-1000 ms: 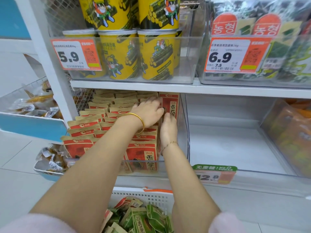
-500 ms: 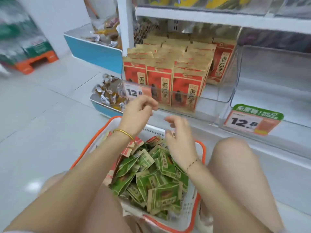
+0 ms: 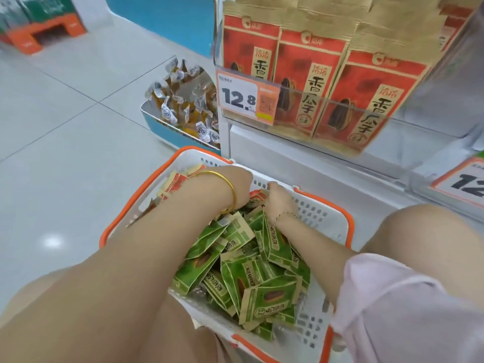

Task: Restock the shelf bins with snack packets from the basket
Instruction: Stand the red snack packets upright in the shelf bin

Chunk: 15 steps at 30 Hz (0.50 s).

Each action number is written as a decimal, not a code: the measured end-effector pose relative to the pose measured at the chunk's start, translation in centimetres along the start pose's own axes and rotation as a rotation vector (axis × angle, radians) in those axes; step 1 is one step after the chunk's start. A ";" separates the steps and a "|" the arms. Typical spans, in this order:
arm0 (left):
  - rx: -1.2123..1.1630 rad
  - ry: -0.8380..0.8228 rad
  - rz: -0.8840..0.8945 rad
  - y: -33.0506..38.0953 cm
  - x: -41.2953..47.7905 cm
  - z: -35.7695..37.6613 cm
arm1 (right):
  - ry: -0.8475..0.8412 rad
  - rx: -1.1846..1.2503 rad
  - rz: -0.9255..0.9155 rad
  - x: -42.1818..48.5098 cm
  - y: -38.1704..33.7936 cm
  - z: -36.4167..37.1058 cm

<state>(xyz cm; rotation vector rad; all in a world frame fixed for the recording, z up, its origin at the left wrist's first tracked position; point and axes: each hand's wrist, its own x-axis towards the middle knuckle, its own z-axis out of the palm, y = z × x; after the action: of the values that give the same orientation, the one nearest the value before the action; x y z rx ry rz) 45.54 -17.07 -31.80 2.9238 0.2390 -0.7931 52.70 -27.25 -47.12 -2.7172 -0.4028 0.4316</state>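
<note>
Green snack packets, well over a dozen, are lying heaped in the one white, orange-rimmed basket at lower centre. The left hand and right hand are resting among packets at its far end. Their fingers are buried, so I cannot tell whether either grip is spread or pinching. At upper right, three red packets are fronting the clear shelf bin, its price tag reading "12.8".

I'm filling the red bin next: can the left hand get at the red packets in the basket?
Probably yes. The left hand is down in the basket at its far end, and the red packets lie at the far left corner beside its wrist, partly under the forearm.
</note>
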 end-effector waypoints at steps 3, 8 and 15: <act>0.011 -0.012 -0.005 0.3 0.4 -0.3 | -0.036 -0.108 0.005 1.4 -0.3 1.0; -0.032 -0.030 -0.015 0.3 0.7 0.0 | -0.028 -0.334 -0.061 1.8 -1.1 1.0; -0.359 -0.033 -0.145 0.6 1.0 0.7 | 0.124 -0.267 -0.203 -1.8 -0.8 -3.9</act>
<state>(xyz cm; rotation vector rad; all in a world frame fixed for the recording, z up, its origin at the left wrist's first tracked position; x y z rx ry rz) 46.17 -17.61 -32.87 2.5763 0.5356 -0.7290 52.22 -28.31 -42.85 -2.8978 -0.7407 0.1621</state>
